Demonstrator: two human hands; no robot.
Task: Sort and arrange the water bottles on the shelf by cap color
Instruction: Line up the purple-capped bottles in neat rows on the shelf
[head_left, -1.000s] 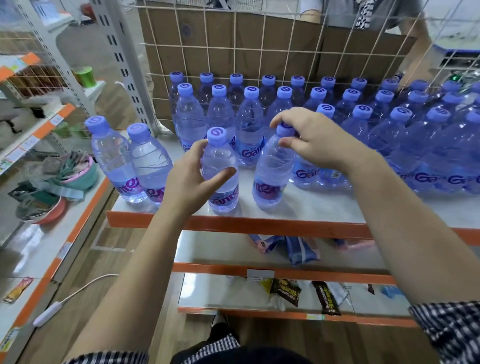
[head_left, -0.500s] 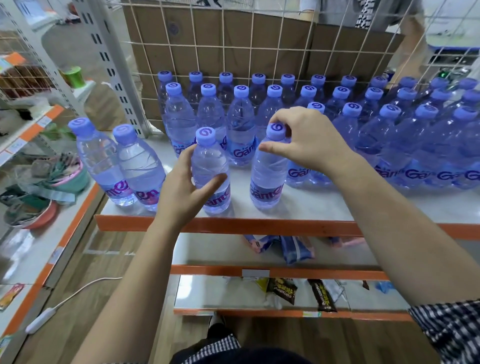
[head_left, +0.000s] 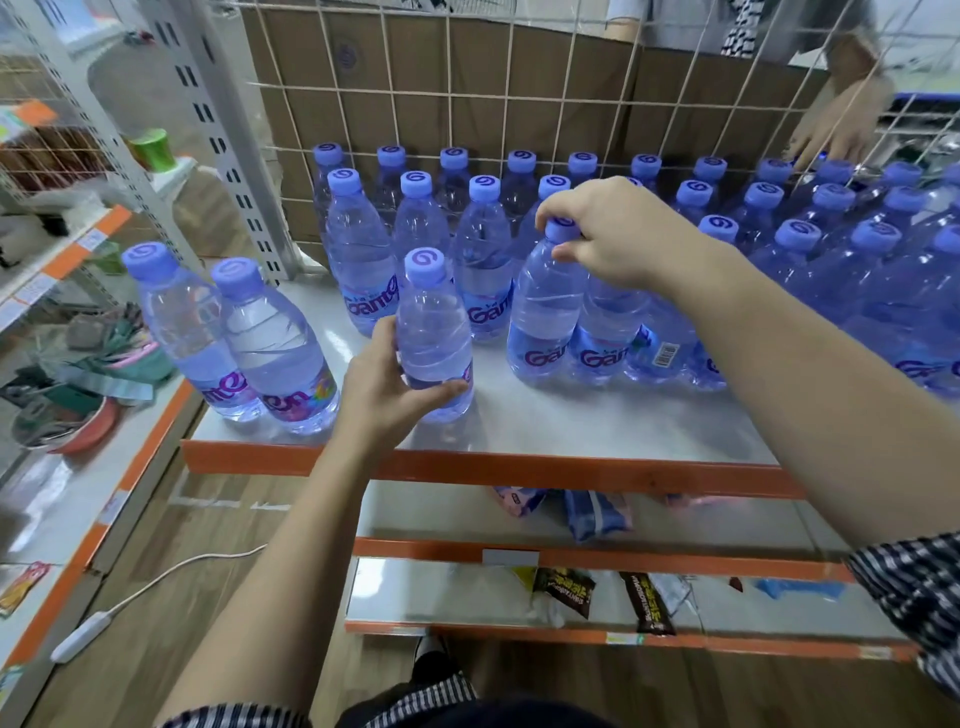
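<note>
Toppling is risked, since one front bottle (head_left: 434, 332) is gripped low round its body by the left hand (head_left: 387, 384) and a second bottle (head_left: 545, 317) is pinched only at its cap (head_left: 562, 228) by the right hand (head_left: 608, 234), so close-packed neighbouring bottles (head_left: 483, 270) on the shelf (head_left: 571, 421) could be knocked.

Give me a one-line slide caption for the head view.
Left hand grips the front bottle by its body; right hand pinches a second bottle at its cap, on the shelf.

Left hand (head_left: 395, 387) wraps a water bottle (head_left: 434, 322) low on its body, thumb in front. Right hand (head_left: 610, 234) pinches a bottle cap (head_left: 562, 229) from above. Both forearms are extended forward.
</note>
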